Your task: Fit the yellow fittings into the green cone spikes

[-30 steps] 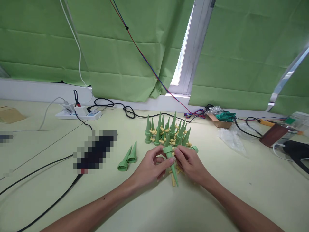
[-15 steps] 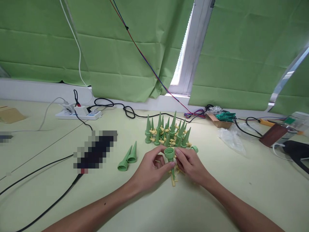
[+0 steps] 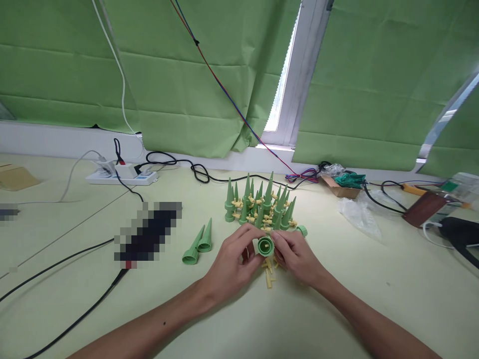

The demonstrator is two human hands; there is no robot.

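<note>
My left hand (image 3: 232, 260) is closed around a green plant watering spike (image 3: 260, 251), its round threaded mouth facing me. Inside that mouth shows the end of a small yellow valve (image 3: 266, 246). My right hand (image 3: 299, 255) pinches at the spike's right side, where the valve's outer part is mostly hidden by the fingers. Below the hands lie several loose yellow valves (image 3: 268, 280). Behind them stands a cluster of green spikes (image 3: 247, 192), points up, with yellow valves in their sides. Two more green spikes (image 3: 192, 255) lie left of my left hand.
A green piece (image 3: 302, 230) lies just beyond my right hand. A blurred dark device (image 3: 149, 234) with a cable is at left, a power strip (image 3: 123, 174) behind it. At right are a plastic bag (image 3: 359, 217), an open cardboard box (image 3: 340, 188) and a brown object (image 3: 426, 208).
The held spike has tipped so its open mouth turns toward me and its point no longer shows. The yellow end inside has come into view. Both hands keep nearly the same place.
</note>
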